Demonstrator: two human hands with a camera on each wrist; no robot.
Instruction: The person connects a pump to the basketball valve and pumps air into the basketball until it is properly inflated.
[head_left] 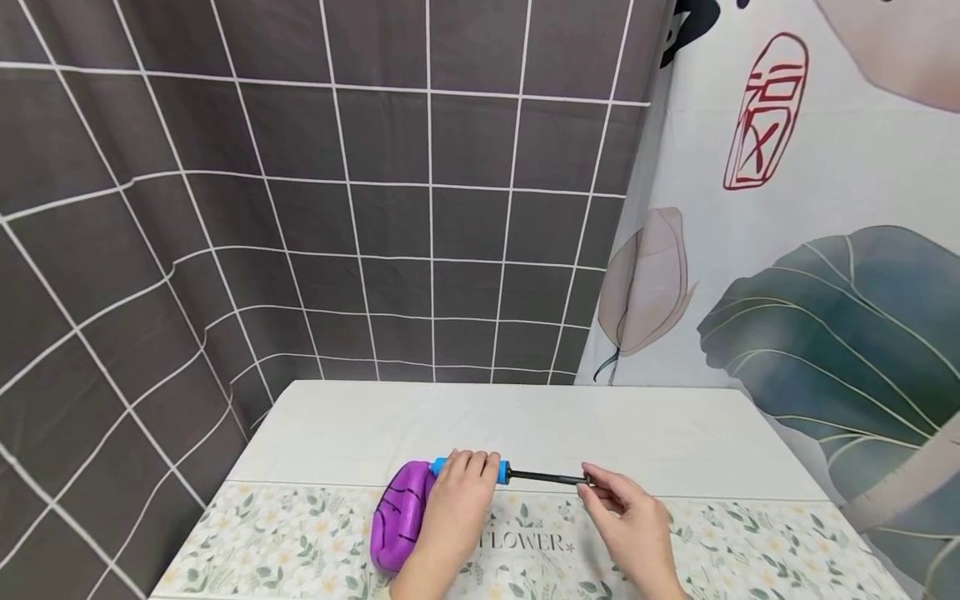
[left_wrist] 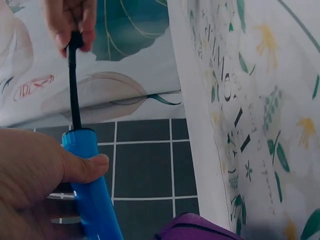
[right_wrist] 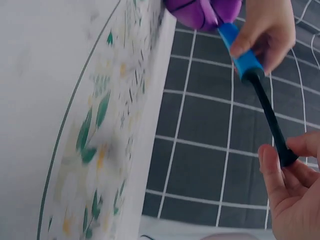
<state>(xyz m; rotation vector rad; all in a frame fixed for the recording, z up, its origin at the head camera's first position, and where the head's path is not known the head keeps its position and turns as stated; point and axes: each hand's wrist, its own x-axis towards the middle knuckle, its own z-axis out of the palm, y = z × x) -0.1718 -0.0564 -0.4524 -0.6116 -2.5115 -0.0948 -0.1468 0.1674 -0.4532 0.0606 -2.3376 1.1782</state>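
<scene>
Pump (left_wrist: 97, 202): my left grip (head_left: 461, 510) is clasping it.
Extended rod (head_left: 546, 477): my right grip (head_left: 632, 520), pinching.
Balloon (head_left: 399, 517): seeming part-filled (probably unfinished).

you have two bare hands in view: one left hand (head_left: 459, 510) and one right hand (head_left: 632, 523). you can count one glossy blue cylindrical barrel (left_wrist: 100, 210), one thin black rod (head_left: 547, 477) and one rounded purple object with black lines (head_left: 401, 517). you face one white, flower-printed tabletop (head_left: 487, 417) and two kinds of hanging cloth: one dark grey cloth with white grid lines (head_left: 390, 217), one white leaf-printed cloth (head_left: 697, 158) bearing one red seal-like mark (head_left: 765, 112).
</scene>
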